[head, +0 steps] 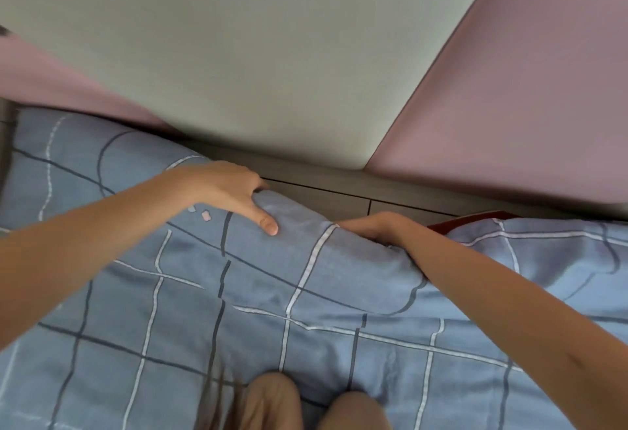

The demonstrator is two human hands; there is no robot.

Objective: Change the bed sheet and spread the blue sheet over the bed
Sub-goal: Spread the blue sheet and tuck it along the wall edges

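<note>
We note the blue sheet (306,293) lying across the bed and filling the lower half of the view, its far edge bunched against the ledge at the head of the bed. The cloth is a muted, matte blue with a soft woven look. It carries a wide check of thin white and dark navy lines, some straight and some wavering, and a small pale pink and grey motif sits just beside the left thumb. The surface is not flat: shallow folds run diagonally across it, and a raised, rounded ridge stands between the two hands.

The left hand (227,188) grips that ridge at its far edge, fingers curled over and behind the fabric, thumb laid flat on top. The right hand (373,229) holds the same ridge from the other side, with its fingers bent down into a deep fold; we cannot see their tips. Both forearms are bare.

Beyond the sheet we record a brown ledge (323,198) with a wood-grain look and thin seams. Above it are smooth padded panels, one grey-green (255,56) and two dusty pink (509,89). A dark red strip (475,218) shows at the sheet's edge near the right wrist; we cannot tell what it is. Two knees in beige cloth (272,402) rest on the sheet at the bottom.
</note>
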